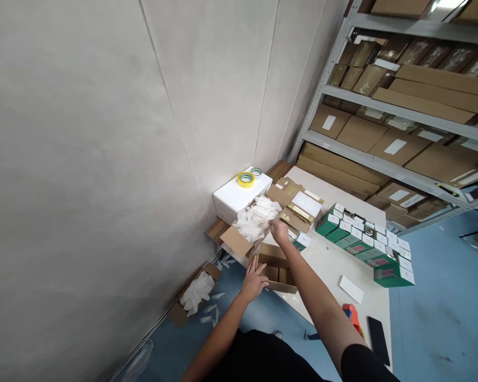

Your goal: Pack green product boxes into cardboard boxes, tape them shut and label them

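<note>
An open cardboard box (276, 254) stands at the near edge of the white table, its flaps spread outward. My left hand (254, 279) rests on the box's near left edge with its fingers spread. Just beyond the box, the closed fingers of my right hand (278, 232) pinch the edge of a heap of crumpled white packing paper (257, 217). Brown surfaces show inside the box, but I cannot make out its contents. Beside my right forearm, a small green and white box (302, 241) is partly hidden.
A white box (239, 193) carries a yellow tape roll (246, 180). Green and white boxes (362, 244) stand in rows on the table (326, 265). Nearby are a tape dispenser (352, 317) and black phone (378, 339). A paper-filled carton (197, 293) sits on the floor; loaded shelves (382, 156) stand behind.
</note>
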The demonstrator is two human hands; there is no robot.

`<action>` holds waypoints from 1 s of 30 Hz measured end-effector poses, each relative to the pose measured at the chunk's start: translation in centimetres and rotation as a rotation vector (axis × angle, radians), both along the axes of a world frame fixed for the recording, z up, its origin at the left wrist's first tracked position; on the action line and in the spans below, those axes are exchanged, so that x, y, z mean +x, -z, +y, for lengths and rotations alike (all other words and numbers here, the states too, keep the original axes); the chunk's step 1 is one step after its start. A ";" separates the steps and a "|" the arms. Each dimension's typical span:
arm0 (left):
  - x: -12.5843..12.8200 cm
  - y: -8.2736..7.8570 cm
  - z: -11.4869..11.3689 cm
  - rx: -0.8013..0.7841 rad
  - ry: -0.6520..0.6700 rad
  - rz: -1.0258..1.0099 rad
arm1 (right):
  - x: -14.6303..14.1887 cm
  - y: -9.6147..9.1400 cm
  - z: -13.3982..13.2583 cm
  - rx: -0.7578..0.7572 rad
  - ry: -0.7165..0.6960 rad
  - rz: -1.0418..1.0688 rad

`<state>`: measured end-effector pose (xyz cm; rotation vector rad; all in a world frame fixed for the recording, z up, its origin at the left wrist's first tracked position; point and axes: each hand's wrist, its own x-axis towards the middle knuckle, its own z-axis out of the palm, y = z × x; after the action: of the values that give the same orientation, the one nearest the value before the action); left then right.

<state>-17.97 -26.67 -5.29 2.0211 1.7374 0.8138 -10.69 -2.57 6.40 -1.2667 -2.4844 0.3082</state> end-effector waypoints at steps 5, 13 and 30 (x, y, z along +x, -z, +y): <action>2.7 -1.1 2.4 0.018 0.014 0.021 | 7.8 -1.0 -0.9 0.062 0.068 0.216; 9.7 -3.0 7.6 0.058 0.138 0.070 | 22.9 0.9 -7.4 -0.067 0.271 0.264; 21.4 -1.2 13.6 -0.044 0.397 0.088 | 39.5 5.5 -9.8 -0.186 0.483 0.444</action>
<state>3.45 -13.07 -4.09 2.2943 1.3119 0.5596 28.76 -12.35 0.93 -1.6136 -1.7532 0.6244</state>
